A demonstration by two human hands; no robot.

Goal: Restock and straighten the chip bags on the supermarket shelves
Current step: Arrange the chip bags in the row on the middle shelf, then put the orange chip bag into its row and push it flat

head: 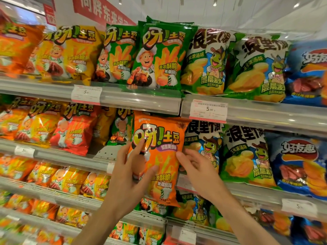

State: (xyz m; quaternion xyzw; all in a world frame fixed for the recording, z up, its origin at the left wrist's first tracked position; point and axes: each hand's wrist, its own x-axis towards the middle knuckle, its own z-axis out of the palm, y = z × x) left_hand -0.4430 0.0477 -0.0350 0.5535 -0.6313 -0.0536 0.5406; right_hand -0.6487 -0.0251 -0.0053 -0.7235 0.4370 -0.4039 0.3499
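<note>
my left hand [131, 171] and right hand [192, 166] both grip orange chip bag [159, 156] by its side edges, fingers curled round it, bag upright at second shelf [70, 157]

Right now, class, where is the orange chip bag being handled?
Centre of the head view, the orange chip bag is held between both hands at the second shelf, beside the turtle-print bag.

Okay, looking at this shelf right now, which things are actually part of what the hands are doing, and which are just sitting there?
In the job:
- orange chip bag, held upright in front of the second shelf
- left hand, gripping its left edge
- right hand, fingers at its right edge
- bare gap on the second shelf, left of the bag

Just there:
- green bags on the top shelf
- blue bags
- price tag
</note>
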